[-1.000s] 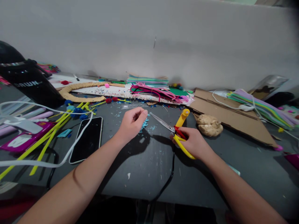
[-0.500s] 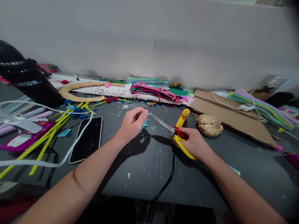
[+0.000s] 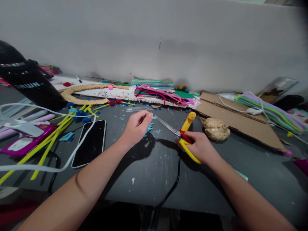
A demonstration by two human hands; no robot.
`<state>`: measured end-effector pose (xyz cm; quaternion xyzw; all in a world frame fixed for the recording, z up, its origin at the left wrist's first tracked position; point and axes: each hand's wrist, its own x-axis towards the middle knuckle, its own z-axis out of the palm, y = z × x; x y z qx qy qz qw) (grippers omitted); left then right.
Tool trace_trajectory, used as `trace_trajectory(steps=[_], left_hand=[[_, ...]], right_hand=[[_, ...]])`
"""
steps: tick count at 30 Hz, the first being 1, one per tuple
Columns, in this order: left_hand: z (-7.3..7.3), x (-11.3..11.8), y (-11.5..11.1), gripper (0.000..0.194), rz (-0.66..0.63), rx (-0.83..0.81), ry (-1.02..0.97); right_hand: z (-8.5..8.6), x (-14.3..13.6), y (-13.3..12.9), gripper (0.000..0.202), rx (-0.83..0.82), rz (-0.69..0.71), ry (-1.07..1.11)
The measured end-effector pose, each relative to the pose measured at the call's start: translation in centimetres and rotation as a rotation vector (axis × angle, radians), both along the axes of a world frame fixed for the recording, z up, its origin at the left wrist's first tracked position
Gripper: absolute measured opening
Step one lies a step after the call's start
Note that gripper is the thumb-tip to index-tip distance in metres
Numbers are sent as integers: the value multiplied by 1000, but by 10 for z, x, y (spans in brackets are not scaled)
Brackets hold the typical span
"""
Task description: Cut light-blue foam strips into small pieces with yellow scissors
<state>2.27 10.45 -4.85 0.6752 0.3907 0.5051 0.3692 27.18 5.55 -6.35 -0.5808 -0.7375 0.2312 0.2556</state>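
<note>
Held at a slant in the right fingers (image 3: pixel 192 136): scissors (image 3: pixel 176 132) with yellow and red handle parts, slim metal blades directed toward the left fingers (image 3: pixel 147 120), tips near but apart. Lay scattered on the worktop (image 3: pixel 156 179) beside and partly behind the left fingers: small, thin, light-blue pieces (image 3: pixel 149 128).

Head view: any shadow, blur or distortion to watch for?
Head view: shadows darken the table beneath left hand and right hand; head view: scissors look slightly soft but readable; head view: outer edges look stretched, the upper-right corner dark.
</note>
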Motion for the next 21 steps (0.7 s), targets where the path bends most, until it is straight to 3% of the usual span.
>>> trace_trajectory(steps=[14,21], left_hand=[[-1,0,0,38,2,-19,-6],[-1,1,-1,38,5,-17,0]], right_hand=[[-2,1,1,28,-2,0,-1],[-3,2,1,18,-6,6,-25]])
